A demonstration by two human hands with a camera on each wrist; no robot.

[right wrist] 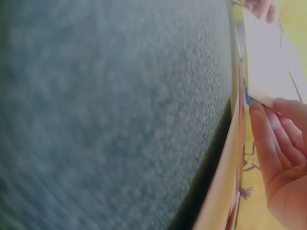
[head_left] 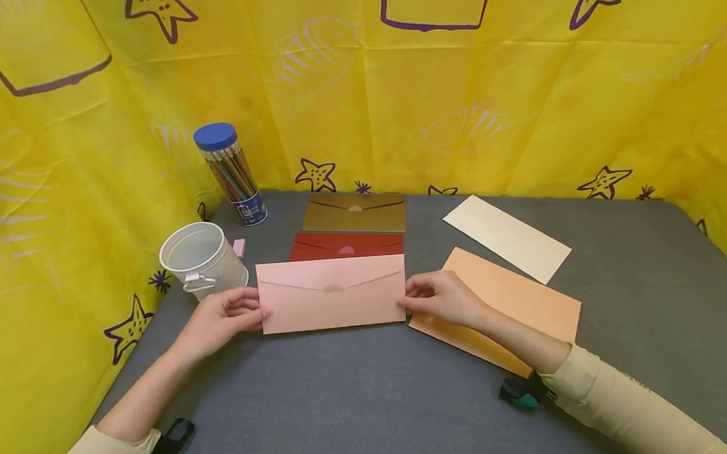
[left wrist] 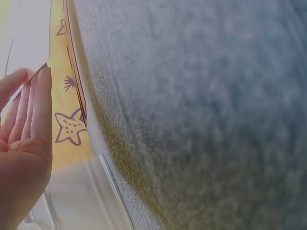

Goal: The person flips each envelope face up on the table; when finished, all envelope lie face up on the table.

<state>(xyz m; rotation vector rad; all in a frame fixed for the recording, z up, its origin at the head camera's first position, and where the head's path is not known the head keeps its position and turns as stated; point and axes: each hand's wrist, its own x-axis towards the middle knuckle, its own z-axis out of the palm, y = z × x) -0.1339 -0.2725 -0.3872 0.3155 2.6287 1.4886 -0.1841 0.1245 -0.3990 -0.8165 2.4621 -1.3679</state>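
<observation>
A pink envelope [head_left: 333, 298] is held up between both hands, its flap side facing the head camera. The left hand [head_left: 222, 319] pinches its left edge, thumb in front and fingers behind. At the opposite edge the right hand [head_left: 444, 298] grips it the same way. In the left wrist view the left hand [left wrist: 26, 124] holds the pale corner of the envelope [left wrist: 29, 38]. The right wrist view has the right hand [right wrist: 283, 153] at the envelope's other corner. Behind the pink envelope lies a red envelope [head_left: 346, 243], its lower part hidden, and beyond that a gold-brown envelope [head_left: 353, 217].
On the right lie an orange envelope [head_left: 531, 307], partly under the right forearm, and a cream envelope [head_left: 508, 235]. A white bucket [head_left: 206, 257] stands beside the left hand, with a pink eraser [head_left: 240, 248] and a blue-lidded pencil tub [head_left: 232, 176] behind it. Yellow cloth [head_left: 362, 102] surrounds the grey table [head_left: 349, 408].
</observation>
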